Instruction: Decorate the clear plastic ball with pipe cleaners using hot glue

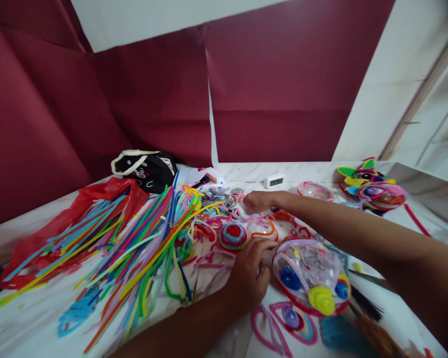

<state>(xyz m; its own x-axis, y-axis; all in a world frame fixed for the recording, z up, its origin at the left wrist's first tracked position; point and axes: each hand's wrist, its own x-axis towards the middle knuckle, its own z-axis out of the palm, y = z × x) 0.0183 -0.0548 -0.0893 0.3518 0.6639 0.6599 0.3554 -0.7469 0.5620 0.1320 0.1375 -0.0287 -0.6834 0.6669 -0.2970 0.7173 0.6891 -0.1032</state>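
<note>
My left hand [249,272] rests on the white table with its fingers curled, pressed against the left side of a clear plastic dome [310,276] decorated with blue and yellow coiled pipe cleaners. My right hand [258,201] reaches farther back, fingers closed down on the tangle of bent pipe cleaners [246,219]; what it pinches is hidden. A striped coiled disc [233,235] and a smaller clear dome [263,229] lie between the two hands.
A large spread of straight coloured pipe cleaners [134,238] lies at left, partly on a red plastic bag [78,209]. A black bag [149,171], a small white clock [274,181], a pink dish [315,191] and finished colourful pieces [373,189] sit along the back.
</note>
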